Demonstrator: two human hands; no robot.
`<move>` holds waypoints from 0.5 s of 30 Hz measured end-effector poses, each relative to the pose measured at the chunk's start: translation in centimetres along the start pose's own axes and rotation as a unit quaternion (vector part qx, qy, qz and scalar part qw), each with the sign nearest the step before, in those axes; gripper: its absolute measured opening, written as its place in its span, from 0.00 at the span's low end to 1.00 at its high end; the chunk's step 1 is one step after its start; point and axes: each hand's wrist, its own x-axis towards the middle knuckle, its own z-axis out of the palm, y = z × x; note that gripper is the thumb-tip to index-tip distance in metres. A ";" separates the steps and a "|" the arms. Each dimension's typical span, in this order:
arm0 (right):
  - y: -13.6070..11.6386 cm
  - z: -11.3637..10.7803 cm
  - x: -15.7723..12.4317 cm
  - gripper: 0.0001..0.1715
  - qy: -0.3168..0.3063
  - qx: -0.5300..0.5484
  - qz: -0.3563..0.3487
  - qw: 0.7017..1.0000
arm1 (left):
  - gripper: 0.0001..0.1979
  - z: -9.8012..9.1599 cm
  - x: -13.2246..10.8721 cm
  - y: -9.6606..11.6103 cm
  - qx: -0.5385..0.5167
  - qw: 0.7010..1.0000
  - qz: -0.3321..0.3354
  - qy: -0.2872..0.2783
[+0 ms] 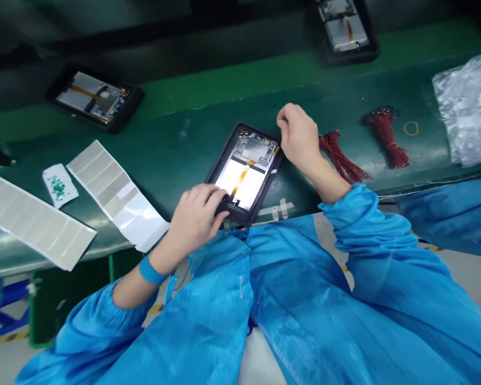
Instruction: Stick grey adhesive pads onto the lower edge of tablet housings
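Observation:
In front of me a black tablet (251, 169) lies tilted on the bench with its back off, showing a circuit board, a white panel and an orange flat cable. My left hand (198, 214) is closed on its lower left corner, thumb and fingers on the frame. Beside the upper right corner is my right hand (299, 133), its fingers curled together. Whatever they may pinch is hidden or too small to name. Close to the right wrist lies a bundle of dark red wires (342, 158).
Two more backless tablets (96, 100) (347, 29) lie farther back. At left are two label sheets (36, 219) (114, 190) and a white scrap with green bits (58, 185). To the right are another red wire bundle (388, 139), a rubber band (411, 128) and clear plastic bags (468, 109).

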 end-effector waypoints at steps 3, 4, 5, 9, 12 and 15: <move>-1.2 -2.1 -3.6 0.08 -0.057 0.049 -0.008 0.997 | 0.16 1.5 -0.6 -2.0 -0.039 0.999 -0.001 -0.010; -1.6 -2.7 -5.0 0.07 -0.088 0.080 -0.010 0.993 | 0.16 2.3 -0.8 -2.0 -0.046 0.999 -0.005 -0.005; -2.1 -3.2 -6.4 0.07 -0.116 0.115 -0.016 0.986 | 0.16 3.1 -0.9 -1.6 -0.045 0.999 -0.018 0.009; -4.5 -3.5 -10.7 0.21 -0.187 0.238 -0.050 0.952 | 0.19 5.7 0.1 2.5 -0.061 0.992 -0.080 0.072; -6.1 -2.9 -12.3 0.30 -0.216 0.240 -0.043 0.946 | 0.13 5.2 1.8 5.2 -0.177 0.974 -0.090 0.109; -6.7 -2.7 -12.8 0.32 -0.241 0.221 -0.046 0.944 | 0.04 3.2 2.6 5.5 -0.309 0.930 -0.133 0.149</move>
